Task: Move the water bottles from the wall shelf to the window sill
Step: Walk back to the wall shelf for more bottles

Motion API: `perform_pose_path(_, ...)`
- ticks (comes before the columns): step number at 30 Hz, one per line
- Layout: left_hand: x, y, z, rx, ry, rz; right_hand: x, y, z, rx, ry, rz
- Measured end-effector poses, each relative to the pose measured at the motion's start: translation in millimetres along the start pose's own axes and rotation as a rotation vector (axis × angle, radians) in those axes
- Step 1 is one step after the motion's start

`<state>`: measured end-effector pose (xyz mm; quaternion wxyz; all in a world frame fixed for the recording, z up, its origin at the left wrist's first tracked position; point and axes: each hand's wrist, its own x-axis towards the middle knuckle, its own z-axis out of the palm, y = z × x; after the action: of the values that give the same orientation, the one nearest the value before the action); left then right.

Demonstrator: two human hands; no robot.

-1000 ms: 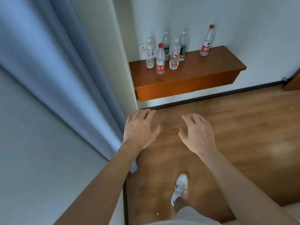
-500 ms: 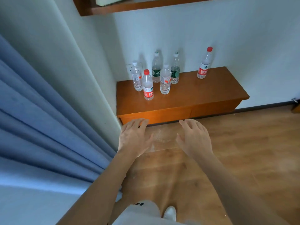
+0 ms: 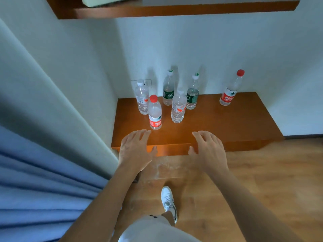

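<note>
curtain [image 3: 43, 180] at left. six bottles [image 3: 154, 112] upright on shelf [image 3: 218, 123], none moved. left hand [image 3: 135, 151], right hand [image 3: 208, 151] above front edge, fingers spread, empty. step: reach. next: likely close on nearest bottles, lift clear of neighbours.

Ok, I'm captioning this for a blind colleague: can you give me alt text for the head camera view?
Two empty, open hands, left hand and right hand, reach toward six upright water bottles on a low wooden wall shelf. Five bottles cluster near the left corner; one red-capped bottle stands apart at the right. A blue curtain hangs at left.
</note>
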<state>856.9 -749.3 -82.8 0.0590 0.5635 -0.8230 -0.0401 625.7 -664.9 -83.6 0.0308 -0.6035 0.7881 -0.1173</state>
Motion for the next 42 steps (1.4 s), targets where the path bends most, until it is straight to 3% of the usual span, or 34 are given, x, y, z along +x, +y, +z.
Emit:
perform_pose_path(8,83,-30,33,-0.134,-0.034,-0.153,113,30,22,0.034,-0.120,-0.008)
perform_pose_path(15,140,-37,57,-0.500,-0.152,-0.365,180,48,39,0.197,-0.232,-0.020)
perform_pose_path(25,176,-14,84,-0.839,-0.115,-0.416,248,52,92,0.636,-0.399,0.046)
perform_pose_path(33,192,-3,101,-0.837,-0.090,-0.429,276,37,116,0.733,-0.460,-0.075)
perform_pose_path(42,198,14,83,-0.898,-0.040,-0.519,268,17,101,0.716,-0.271,-0.120)
